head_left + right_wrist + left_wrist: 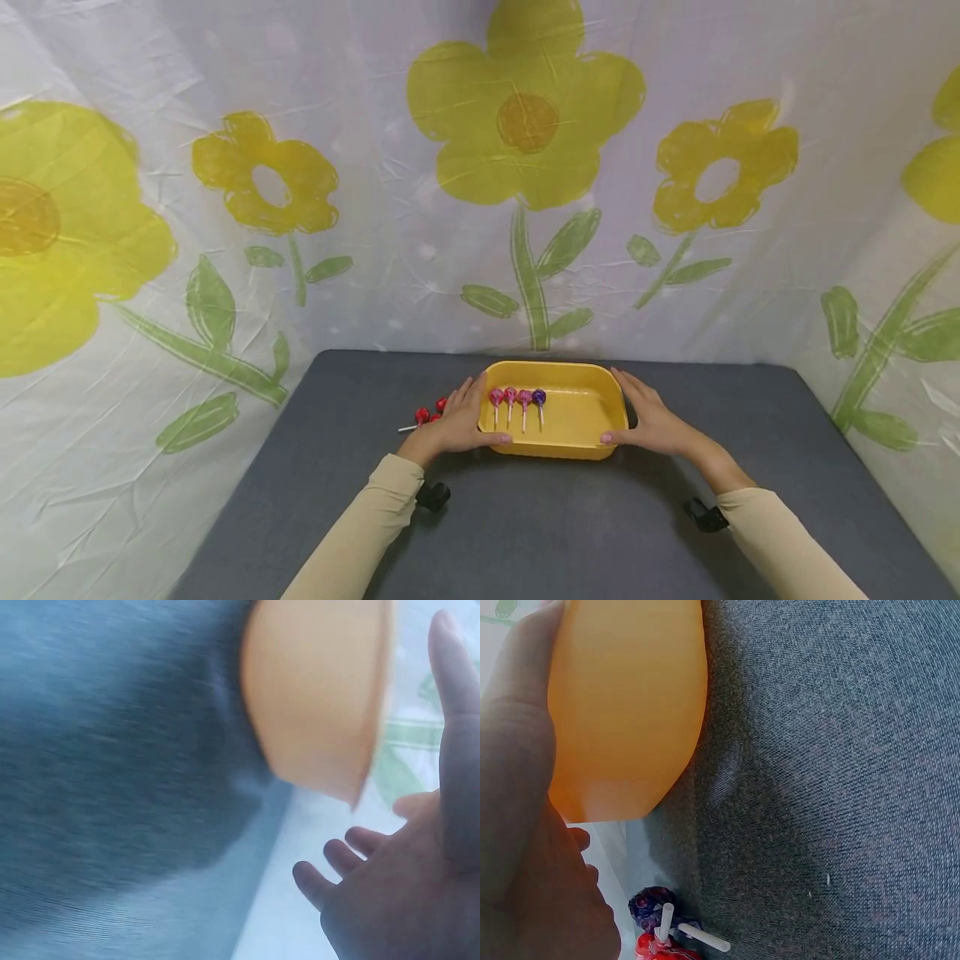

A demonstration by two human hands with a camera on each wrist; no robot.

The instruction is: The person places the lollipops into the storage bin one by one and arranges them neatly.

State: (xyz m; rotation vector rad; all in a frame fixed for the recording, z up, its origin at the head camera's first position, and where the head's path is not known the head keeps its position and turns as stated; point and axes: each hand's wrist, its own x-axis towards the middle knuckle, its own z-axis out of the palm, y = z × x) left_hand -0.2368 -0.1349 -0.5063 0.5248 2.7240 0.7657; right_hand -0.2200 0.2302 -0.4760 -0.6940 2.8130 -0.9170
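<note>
A shallow yellow plastic basin [573, 451] stands on the dark grey table, with several lollipops [525, 397] lined up in its left half; most have pink heads, the rightmost a purple one. My left hand [459, 421] holds the basin's left end, thumb along the near rim and fingers along the outer side. At the opposite end is my right hand [654, 425], its fingers spread and its thumb beside the near right corner. The right wrist view shows a gap between those fingers and the basin wall.
Red lollipops [422, 414] lie on the table [300, 500] just left of my left hand, partly hidden by it. A dark purple lollipop [651, 906] lies among them in the left wrist view. A flower-printed cloth [390, 275] hangs behind the table.
</note>
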